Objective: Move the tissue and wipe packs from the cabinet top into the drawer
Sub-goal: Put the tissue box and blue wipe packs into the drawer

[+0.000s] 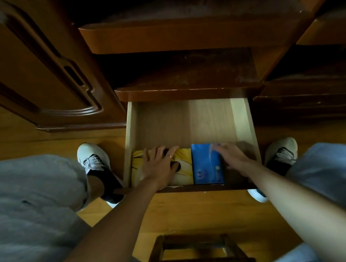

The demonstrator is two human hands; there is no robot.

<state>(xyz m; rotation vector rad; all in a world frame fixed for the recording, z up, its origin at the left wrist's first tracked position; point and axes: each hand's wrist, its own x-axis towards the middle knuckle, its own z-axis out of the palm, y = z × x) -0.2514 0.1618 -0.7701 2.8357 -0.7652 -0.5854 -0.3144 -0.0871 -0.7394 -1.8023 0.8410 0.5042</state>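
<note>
The pale wooden drawer (188,119) stands pulled out below the dark cabinet top (186,75). A yellow pack (184,165) lies at its front left and a blue pack (205,164) lies just right of it. My left hand (159,166) rests flat on the yellow pack with fingers spread. My right hand (237,161) lies at the blue pack's right edge, its fingertips touching that pack, blurred. No pack shows on the cabinet top.
A carved cabinet door (30,69) stands at the left and a higher shelf (186,28) sits above. My knees and shoes flank the drawer. A small wooden stool (199,250) is below me on the wood floor.
</note>
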